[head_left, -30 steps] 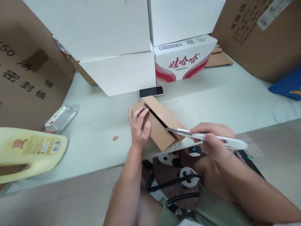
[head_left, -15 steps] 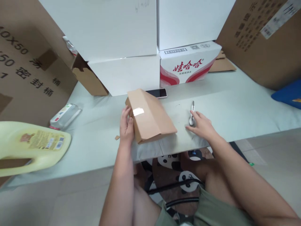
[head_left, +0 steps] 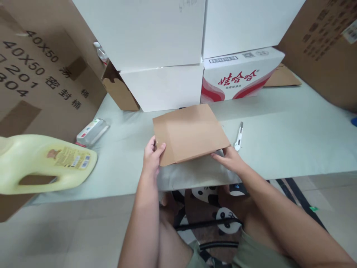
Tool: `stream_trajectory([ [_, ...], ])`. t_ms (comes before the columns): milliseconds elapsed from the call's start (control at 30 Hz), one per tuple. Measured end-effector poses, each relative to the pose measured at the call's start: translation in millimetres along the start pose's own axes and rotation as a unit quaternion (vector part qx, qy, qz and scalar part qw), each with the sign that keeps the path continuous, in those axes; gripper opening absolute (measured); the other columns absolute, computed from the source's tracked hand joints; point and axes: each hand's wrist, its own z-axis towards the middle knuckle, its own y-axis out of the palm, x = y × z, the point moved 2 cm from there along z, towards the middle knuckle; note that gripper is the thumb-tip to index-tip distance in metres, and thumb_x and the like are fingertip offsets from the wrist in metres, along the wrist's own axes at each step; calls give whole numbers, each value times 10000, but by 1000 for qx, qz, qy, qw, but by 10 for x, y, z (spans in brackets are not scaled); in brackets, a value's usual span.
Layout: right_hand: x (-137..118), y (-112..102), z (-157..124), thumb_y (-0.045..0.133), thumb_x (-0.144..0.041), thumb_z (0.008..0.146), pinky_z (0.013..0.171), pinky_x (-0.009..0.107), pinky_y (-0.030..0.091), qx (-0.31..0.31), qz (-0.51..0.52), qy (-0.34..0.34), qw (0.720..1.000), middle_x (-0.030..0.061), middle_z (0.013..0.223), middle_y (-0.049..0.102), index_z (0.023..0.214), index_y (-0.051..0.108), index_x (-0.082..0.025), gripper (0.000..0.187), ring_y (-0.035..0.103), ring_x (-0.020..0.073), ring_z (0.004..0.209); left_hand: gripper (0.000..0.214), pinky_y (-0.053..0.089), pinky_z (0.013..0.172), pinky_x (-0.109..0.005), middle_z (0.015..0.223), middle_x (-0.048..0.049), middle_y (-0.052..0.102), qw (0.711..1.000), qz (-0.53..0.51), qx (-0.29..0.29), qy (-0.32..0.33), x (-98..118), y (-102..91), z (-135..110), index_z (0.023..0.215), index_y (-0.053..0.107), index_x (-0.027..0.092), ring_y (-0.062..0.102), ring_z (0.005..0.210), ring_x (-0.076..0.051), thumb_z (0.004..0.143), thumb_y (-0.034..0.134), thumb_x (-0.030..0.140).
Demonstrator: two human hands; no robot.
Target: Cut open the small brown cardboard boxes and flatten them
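Left hand (head_left: pixel 152 158) grips the near-left corner of the flattened cardboard box (head_left: pixel 189 132), thumb on top, fingers under. Right hand (head_left: pixel 228 160) closes on the near-right corner, fingers tucked beneath the edge. Box sits roughly flat, low over the worktop (head_left: pixel 279 141) nr its front edge, just in front of the white boxes (head_left: pixel 164 87). Cutter (head_left: pixel 238 136) lies on the worktop just right of the box, untouched. Yellow jug (head_left: pixel 41 163) & clear bottle (head_left: pixel 92 132) lie well off to the left
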Motion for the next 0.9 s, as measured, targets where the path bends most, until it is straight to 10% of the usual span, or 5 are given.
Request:
stream_trajectory([
  [167,38,22,-8,845,-544,638,757,410,581,54,62,35,996,99,994,733,1082,636,-201,599,692,271,900,588,599,840,-434,1275,-128,703,996,-65,-35,-48,46,5,-66,1263,607,245,713,1104,-325,737,700,491],
  [333,5,-105,-29,826,-557,645,807,431,541,145,-5,52,988,73,957,705,1006,614,-201,550,649,250,869,771,594,889,-445,1422,-126,627,994,-37,-92,-50,8,107,-102,1423,458,302,690,1178,-317,735,747,492],
  [900,-48,-246,-63,755,-537,706,844,369,514,212,207,91,951,26,839,734,840,689,-220,351,662,227,871,397,480,522,-262,665,-35,711,989,-43,-24,-137,63,224,-128,728,682,158,654,575,-168,629,825,515],
])
